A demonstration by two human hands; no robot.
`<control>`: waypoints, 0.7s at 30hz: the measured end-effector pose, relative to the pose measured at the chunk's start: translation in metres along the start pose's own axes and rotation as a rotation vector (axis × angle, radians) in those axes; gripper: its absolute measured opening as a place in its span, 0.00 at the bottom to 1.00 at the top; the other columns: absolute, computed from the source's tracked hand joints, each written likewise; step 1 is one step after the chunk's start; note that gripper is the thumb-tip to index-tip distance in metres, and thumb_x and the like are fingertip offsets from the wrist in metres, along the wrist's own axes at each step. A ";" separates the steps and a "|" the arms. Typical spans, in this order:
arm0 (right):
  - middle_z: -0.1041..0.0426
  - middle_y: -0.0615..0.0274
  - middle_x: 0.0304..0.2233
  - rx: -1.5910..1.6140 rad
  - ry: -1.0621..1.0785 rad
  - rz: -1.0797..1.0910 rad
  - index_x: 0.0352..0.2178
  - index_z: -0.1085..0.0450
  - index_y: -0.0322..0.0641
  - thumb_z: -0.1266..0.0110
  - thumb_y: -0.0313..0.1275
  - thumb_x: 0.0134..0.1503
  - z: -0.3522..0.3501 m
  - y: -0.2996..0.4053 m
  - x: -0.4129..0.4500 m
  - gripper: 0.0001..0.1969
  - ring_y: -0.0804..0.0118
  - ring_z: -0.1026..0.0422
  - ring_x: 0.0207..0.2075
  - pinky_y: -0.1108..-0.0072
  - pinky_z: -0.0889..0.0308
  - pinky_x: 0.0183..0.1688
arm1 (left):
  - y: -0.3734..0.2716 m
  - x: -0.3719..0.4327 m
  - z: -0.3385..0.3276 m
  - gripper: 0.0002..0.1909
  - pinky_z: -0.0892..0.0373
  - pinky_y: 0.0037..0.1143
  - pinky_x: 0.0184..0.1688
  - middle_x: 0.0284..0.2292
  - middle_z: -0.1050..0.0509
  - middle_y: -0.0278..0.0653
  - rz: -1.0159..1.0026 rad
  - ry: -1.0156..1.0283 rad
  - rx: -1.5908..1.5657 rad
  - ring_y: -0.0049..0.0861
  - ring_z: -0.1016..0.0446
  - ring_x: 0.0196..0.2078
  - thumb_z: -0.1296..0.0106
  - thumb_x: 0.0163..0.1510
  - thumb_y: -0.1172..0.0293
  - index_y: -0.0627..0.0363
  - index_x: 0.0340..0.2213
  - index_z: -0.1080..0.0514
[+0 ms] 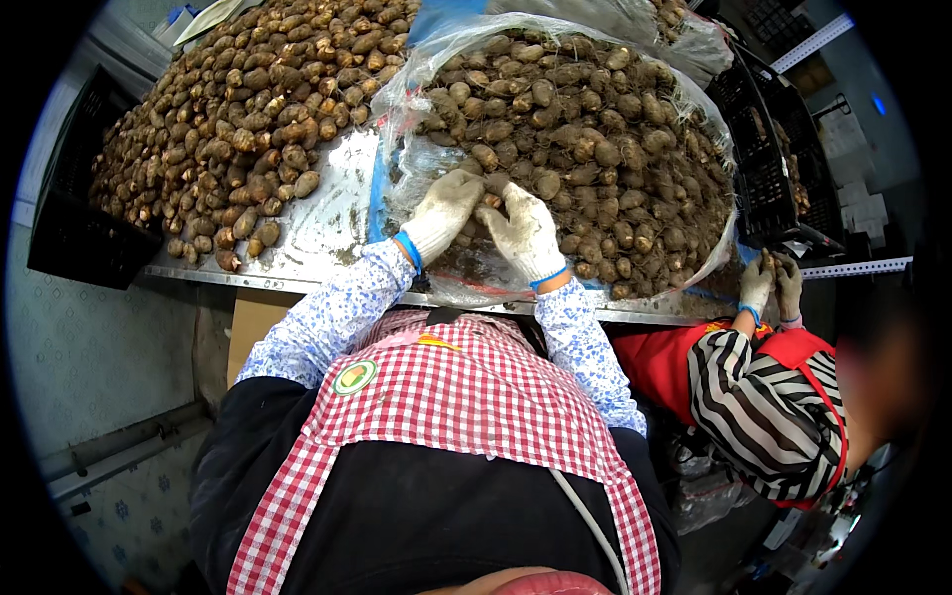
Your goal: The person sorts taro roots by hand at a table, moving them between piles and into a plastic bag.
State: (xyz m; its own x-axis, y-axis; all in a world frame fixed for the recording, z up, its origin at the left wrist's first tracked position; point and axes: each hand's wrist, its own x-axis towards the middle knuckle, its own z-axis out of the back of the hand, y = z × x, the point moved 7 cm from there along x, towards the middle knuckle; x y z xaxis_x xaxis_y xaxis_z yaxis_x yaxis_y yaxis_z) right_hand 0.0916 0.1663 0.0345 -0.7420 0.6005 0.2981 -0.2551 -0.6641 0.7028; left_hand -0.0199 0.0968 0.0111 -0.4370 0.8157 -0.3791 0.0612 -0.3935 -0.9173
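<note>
My left hand (448, 208) and my right hand (524, 229) wear soiled white knit gloves with blue cuffs. Their fingertips come together around a small brown taro corm (492, 199), partly hidden by the gloves. Both hands are at the near left edge of a heap of hairy, soil-covered taro corms (595, 149) lying on an opened clear plastic sack (401, 97). To the left, across a strip of bare metal tabletop (327, 201), lies a second heap of taro corms (245, 111), which look cleaner and less hairy.
A black plastic crate (82, 223) stands at the table's left end. More black crates (758, 163), one holding corms, are on the right. Close by on the right, a co-worker in a striped top (751, 409) has gloved hands (770, 286) at the table edge.
</note>
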 end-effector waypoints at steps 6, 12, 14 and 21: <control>0.25 0.54 0.31 0.126 0.026 0.036 0.37 0.30 0.37 0.42 0.28 0.50 0.013 0.021 -0.004 0.12 0.59 0.25 0.32 0.73 0.31 0.35 | 0.047 0.022 -0.015 0.15 0.32 0.20 0.19 0.29 0.27 0.36 0.201 0.387 -0.544 0.20 0.30 0.20 0.61 0.62 0.65 0.60 0.43 0.31; 0.25 0.51 0.40 0.288 -0.134 -0.191 0.45 0.33 0.37 0.45 0.27 0.53 0.017 -0.005 -0.015 0.17 0.57 0.26 0.41 0.71 0.32 0.44 | 0.007 -0.005 -0.007 0.20 0.26 0.19 0.28 0.34 0.25 0.39 -0.053 0.097 -0.149 0.20 0.27 0.28 0.60 0.63 0.62 0.65 0.50 0.35; 0.26 0.50 0.40 0.238 -0.070 -0.151 0.45 0.33 0.37 0.45 0.27 0.53 0.016 -0.001 -0.008 0.17 0.56 0.26 0.41 0.71 0.32 0.44 | 0.012 0.008 -0.002 0.19 0.24 0.20 0.29 0.35 0.26 0.39 -0.051 0.103 -0.201 0.22 0.25 0.29 0.60 0.63 0.63 0.64 0.50 0.34; 0.25 0.51 0.38 0.106 -0.090 0.006 0.46 0.31 0.37 0.47 0.24 0.54 0.006 0.000 -0.008 0.16 0.56 0.25 0.39 0.73 0.31 0.42 | -0.005 0.004 0.000 0.14 0.29 0.19 0.29 0.32 0.26 0.36 -0.094 0.064 0.034 0.18 0.28 0.27 0.52 0.59 0.66 0.63 0.42 0.30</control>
State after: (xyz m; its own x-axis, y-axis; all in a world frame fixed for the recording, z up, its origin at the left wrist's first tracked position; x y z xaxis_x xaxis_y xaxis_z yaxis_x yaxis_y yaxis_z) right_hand 0.1014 0.1645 0.0363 -0.6833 0.6373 0.3563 -0.1799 -0.6199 0.7637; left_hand -0.0223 0.1022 0.0139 -0.3814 0.8746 -0.2994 -0.0084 -0.3271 -0.9450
